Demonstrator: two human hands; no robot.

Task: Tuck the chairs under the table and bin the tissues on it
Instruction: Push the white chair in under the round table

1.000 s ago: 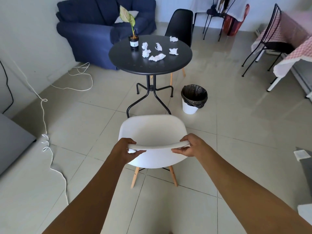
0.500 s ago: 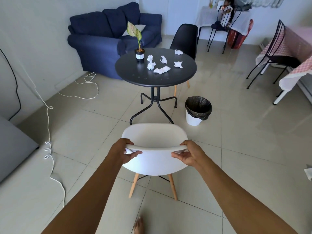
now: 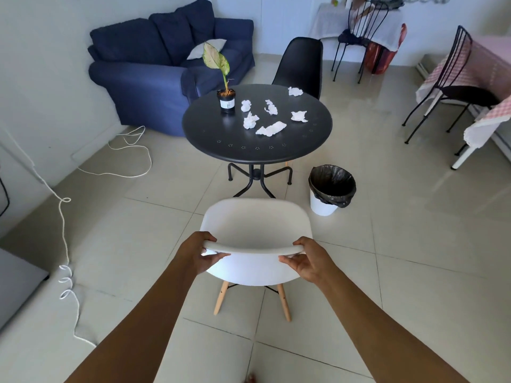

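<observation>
Fingers (image 3: pixel 218 255) of my left hand (image 3: pixel 197 254) are curled tight over the left end of the white chair's (image 3: pixel 255 230) top rail, thumb underneath, and my right hand (image 3: pixel 311 262) is clamped the same way on the right end. I'm standing behind the chair, its seat facing the round black worktop (image 3: pixel 257 145). It isn't tucked in: the front lip of the seat sits short of the worktop's near edge, with the black legs of the base showing in the gap between them. The chair's two wooden back legs are planted on the tiled floor (image 3: pixel 414 244).

On the worktop I count six crumpled white tissues (image 3: pixel 271 129), scattered across the middle and toward the far right edge, none touching another as far as I can see. One lies alone close to the far edge, just in front of the black chair (image 3: pixel 300 64), which stands on the far side with its seat hidden behind the worktop. A small potted plant (image 3: pixel 226 98) stands upright near the far left edge.

A white bin (image 3: pixel 331 189) with a black liner sits on the floor right of the worktop's base, near the white chair's front right corner but apart from it. A blue sofa (image 3: pixel 166 70) sits against the far wall, and a white cord (image 3: pixel 66 244) trails along the floor on my left.
</observation>
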